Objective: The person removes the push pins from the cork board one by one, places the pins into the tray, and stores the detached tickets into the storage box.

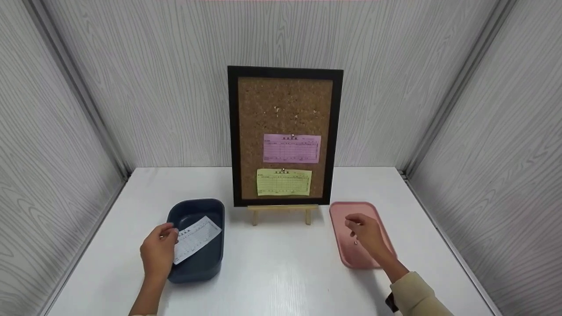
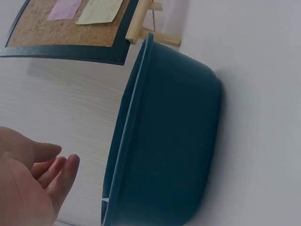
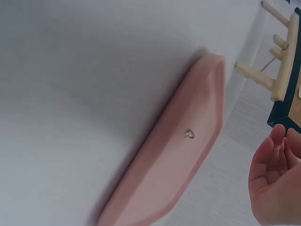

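Observation:
My left hand [image 1: 159, 250] hovers at the left rim of a dark blue bin [image 1: 199, 273], fingers loosely bent. A white printed slip [image 1: 197, 239] lies in the bin, its left end overlapped by the fingertips in the head view. The left wrist view shows nothing between thumb and fingers [image 2: 66, 176]; only a corner of the slip [image 2: 106, 199] peeks over the rim. Above a pink tray [image 1: 347, 259] is my right hand [image 1: 366, 232], loosely curled with nothing seen in it. One small metallic pushpin [image 3: 189, 133] lies in the tray.
A black-framed cork board [image 1: 285, 96] stands on a small wooden easel [image 1: 281, 208] at the back middle. Pinned to it are a pink slip [image 1: 292, 149] and a yellow-green slip [image 1: 284, 182] below. Wood-grain walls [image 1: 131, 87] enclose the white table [image 1: 272, 263].

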Available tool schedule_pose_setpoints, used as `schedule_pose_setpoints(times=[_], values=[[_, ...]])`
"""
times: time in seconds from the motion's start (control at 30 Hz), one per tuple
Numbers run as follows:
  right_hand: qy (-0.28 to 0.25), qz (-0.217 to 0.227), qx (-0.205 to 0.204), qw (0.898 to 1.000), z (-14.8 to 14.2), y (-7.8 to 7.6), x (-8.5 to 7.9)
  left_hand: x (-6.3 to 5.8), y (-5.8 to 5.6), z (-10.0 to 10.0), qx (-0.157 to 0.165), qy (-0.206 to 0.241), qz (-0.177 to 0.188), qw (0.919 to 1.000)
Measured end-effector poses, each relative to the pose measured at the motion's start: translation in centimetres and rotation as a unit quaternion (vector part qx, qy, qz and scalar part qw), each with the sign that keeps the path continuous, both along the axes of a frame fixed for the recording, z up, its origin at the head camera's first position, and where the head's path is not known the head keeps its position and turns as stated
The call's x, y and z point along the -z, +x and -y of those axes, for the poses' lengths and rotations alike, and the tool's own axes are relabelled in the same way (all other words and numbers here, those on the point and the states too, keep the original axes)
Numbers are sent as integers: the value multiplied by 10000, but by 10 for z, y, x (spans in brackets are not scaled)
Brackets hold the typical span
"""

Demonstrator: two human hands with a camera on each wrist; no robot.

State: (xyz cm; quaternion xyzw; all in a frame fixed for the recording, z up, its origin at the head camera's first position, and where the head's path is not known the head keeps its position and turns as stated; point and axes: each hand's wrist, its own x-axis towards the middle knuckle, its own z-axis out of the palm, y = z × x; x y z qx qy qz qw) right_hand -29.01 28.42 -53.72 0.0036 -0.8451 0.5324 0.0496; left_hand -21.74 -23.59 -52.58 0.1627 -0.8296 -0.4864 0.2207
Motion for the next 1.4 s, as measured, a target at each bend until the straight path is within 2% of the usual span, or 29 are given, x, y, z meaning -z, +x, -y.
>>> schedule_pose_setpoints(times=[0.4,0.63,0.83,1.0,1.27,1.4], values=[[78,-425,57,9991,30,-12,-37,-15,-42,-53,752,413,-200,9961],[-163,-831,160,9963,44,-22,-51,-23,-66,-82,1065,668,-348,9915],[-216,-1149,84,9931,57,-31,-61,-33,-86,-103,1184,839,-526,9880],[-167,-1134,-16,9934,71,-38,-65,-44,-101,-116,1152,1086,-565,9858],[-253,-1186,-60,9926,88,-49,-76,-60,-121,-139,1256,1198,-1002,9797],[-368,-1237,-73,9916,97,-56,-83,-66,-130,-148,1300,1230,-1039,9783]])
